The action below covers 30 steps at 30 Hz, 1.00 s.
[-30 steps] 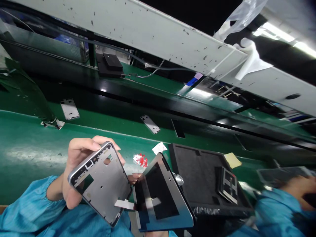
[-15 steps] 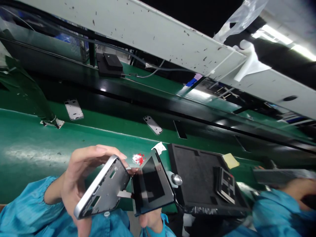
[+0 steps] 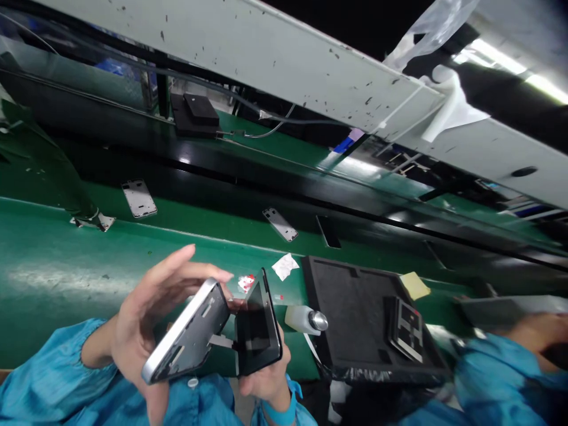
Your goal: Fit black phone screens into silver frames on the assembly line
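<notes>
My left hand (image 3: 135, 322) grips a silver-edged phone frame (image 3: 193, 337) from behind and below, its index finger raised off the edge. The frame is tilted, and its grey inner face with slots is toward the right. My right hand (image 3: 270, 376) holds a black phone screen (image 3: 257, 331) nearly upright, just right of the frame. A pale flat strip (image 3: 222, 341) spans the gap between frame and screen. Past the screen lie a red-and-white scrap (image 3: 246, 283) and a crumpled white paper (image 3: 285, 266) on the green bench.
A bottle with a metal cap (image 3: 306, 319) stands beside a black foam tray (image 3: 355, 313) bearing dark flat parts (image 3: 406, 329) and a yellow note (image 3: 415, 285). Phone plates (image 3: 139, 198) lie on the line behind. A co-worker's blue sleeve (image 3: 492, 384) is at the right.
The screen has moved left, nearer the frame, and turned more edge-on, uncovering the bottle. My left index finger has lifted. The plates on the line have shifted slightly right.
</notes>
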Available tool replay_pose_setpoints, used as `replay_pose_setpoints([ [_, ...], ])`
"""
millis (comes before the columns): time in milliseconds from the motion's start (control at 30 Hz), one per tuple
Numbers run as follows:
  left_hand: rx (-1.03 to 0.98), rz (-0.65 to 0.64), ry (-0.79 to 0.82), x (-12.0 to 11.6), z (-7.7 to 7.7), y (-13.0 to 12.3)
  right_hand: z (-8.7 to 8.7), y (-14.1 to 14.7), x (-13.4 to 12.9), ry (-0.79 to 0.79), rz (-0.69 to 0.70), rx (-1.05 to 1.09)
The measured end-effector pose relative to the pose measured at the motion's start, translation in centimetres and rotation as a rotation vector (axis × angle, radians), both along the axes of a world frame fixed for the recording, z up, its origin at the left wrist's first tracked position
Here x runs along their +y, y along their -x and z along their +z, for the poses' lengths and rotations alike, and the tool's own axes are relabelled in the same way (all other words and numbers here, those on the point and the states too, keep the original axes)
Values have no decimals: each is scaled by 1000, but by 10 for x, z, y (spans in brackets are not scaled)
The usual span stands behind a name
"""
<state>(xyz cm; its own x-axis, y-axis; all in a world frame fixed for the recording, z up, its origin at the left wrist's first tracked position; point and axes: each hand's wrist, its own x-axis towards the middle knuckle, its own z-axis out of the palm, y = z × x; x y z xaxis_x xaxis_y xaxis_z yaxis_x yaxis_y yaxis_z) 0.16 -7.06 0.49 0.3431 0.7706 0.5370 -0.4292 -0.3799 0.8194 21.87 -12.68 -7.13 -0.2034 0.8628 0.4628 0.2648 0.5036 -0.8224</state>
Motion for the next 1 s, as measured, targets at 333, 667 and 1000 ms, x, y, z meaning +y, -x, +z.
replay_pose_setpoints([
  [333,34,111,389,34,3,1,13,-2,14,134,78,245],
  [667,211,86,413,49,-2,-13,8,22,25,246,32,309],
  [1000,125,112,406,51,-15,-23,-16,47,48,54,-60,232],
])
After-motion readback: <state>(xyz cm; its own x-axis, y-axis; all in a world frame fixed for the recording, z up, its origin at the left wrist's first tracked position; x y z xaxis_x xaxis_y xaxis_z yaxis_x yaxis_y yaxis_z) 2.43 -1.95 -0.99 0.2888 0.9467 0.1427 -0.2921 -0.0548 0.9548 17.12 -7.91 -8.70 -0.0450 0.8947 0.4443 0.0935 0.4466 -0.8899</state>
